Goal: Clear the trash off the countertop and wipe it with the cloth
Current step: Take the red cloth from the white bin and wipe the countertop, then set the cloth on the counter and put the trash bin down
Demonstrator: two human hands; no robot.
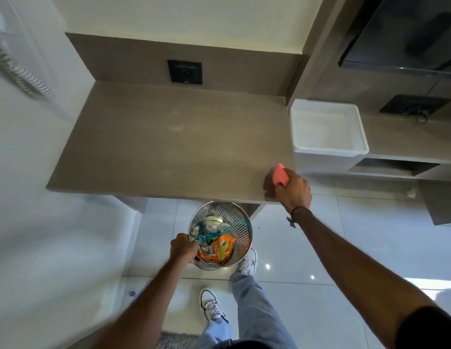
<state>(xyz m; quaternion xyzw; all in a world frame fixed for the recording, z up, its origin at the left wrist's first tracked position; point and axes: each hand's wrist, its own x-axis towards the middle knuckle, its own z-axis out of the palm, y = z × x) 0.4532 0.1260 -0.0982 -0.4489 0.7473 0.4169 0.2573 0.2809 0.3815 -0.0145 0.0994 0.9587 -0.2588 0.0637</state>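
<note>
Pink cloth (281, 174) on worktop (169, 147), near its 4 o'clock corner, right hand (293, 190) closed around it. Trash wrappers (215, 244) sit inside perforated steel bin (240, 222) at worktop's 6 o'clock edge; left hand (183, 249) grips bin rim. White tray (327, 128) at 3 o'clock.

From my feed I saw a pale wall (194, 18) rising above a taupe backsplash (133, 61) that carried a black socket plate (184, 72). A white wall panel (30, 159) closed off the left side. The floor (345, 235) was glossy white tile and threw back bright spots of light. To the right a lower ledge (400, 137) ran along beneath a dark glass-fronted unit (408, 34), and a white plastic tub (327, 127) sat at its near end.
</note>
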